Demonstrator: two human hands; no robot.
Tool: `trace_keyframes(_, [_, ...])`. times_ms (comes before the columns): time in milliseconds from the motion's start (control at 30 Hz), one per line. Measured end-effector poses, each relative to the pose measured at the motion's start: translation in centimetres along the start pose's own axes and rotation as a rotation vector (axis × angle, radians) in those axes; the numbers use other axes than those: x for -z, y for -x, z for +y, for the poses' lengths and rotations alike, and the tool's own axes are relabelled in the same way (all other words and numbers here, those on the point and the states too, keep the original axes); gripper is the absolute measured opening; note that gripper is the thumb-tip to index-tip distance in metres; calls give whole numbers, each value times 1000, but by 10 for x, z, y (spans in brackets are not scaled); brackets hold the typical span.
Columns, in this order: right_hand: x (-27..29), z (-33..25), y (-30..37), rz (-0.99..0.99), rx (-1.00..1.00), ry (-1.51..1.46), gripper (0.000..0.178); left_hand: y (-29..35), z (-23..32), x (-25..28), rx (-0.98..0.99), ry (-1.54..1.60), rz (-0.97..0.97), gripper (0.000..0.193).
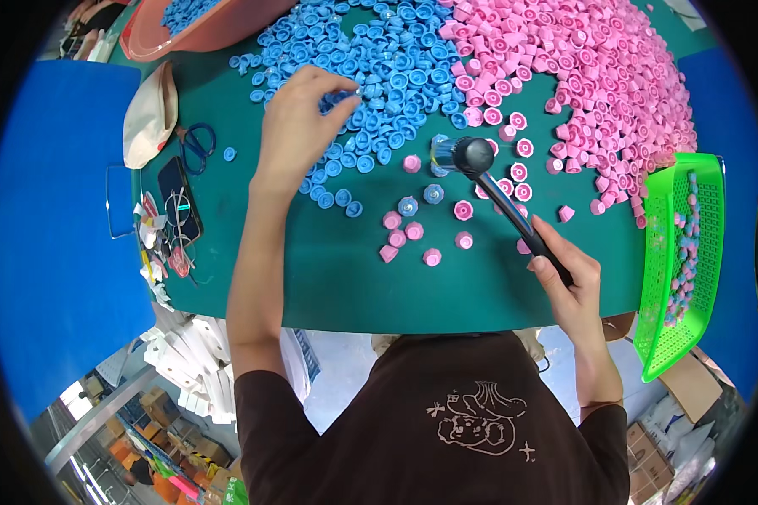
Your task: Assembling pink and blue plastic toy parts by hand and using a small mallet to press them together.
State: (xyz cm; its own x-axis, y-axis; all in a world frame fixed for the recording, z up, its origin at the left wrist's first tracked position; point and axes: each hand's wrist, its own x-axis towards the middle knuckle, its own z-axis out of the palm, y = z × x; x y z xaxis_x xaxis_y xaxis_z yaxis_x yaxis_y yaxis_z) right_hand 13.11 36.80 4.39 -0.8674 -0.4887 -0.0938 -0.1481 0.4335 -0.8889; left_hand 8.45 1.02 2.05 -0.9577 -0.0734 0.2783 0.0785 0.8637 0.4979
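Observation:
My right hand (568, 278) grips the dark handle of a small mallet (505, 206) with a round black head and a clear end. The mallet's head hangs over a blue piece at the middle of the table. My left hand (299, 118) reaches over the near left side of the pile of blue caps (396, 76), thumb and forefinger closed in a pinch. A small shiny spot shows at its fingertips; what they hold is unclear. Two blue caps with shiny centres (408, 206) and several loose pink cup-shaped pieces (432, 257) lie between my hands.
A large heap of pink pieces (632, 93) covers the far right. At the right edge stands a green basket (655, 311) with blue and pink pieces inside. A salmon basin (147, 38), scissors (197, 147), a phone (173, 185) and a white pouch (149, 122) are at left.

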Motion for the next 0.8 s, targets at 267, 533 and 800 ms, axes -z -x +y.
trace_keyframes(267, [12,19,16,35,-139,-6,40,-16,5,-17,-23,-328,-47,20])
trace_keyframes(533, [22,33,22,176,-78,-62,41,-5,48,-19,157,54,52,22])
trace_keyframes(800, [33,36,23,252,-160,-121,43,7,95,-71,-247,237,-41,20])
